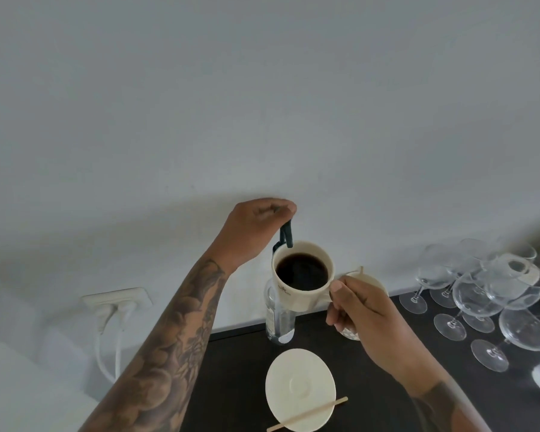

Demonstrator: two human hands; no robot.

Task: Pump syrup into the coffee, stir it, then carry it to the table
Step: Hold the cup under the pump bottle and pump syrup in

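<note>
A cream cup [300, 296] full of black coffee [302, 271] hangs in the air, my right hand [365, 319] gripping its handle. The cup sits right under the dark green pump spout [286, 236] of a clear glass syrup bottle [278, 319] that stands on the dark counter. My left hand [256, 224] rests on top of the pump head, fingers curled over it. Below the cup lies a cream saucer [300, 389] with a wooden stir stick [307, 414] laid across its near edge.
Several upturned and upright wine glasses [480, 294] crowd the right side of the dark counter [231, 385]. A small cream pot [368, 282] stands behind my right hand. On the white wall at left, a socket [116, 302] holds two white plugs with cables hanging down.
</note>
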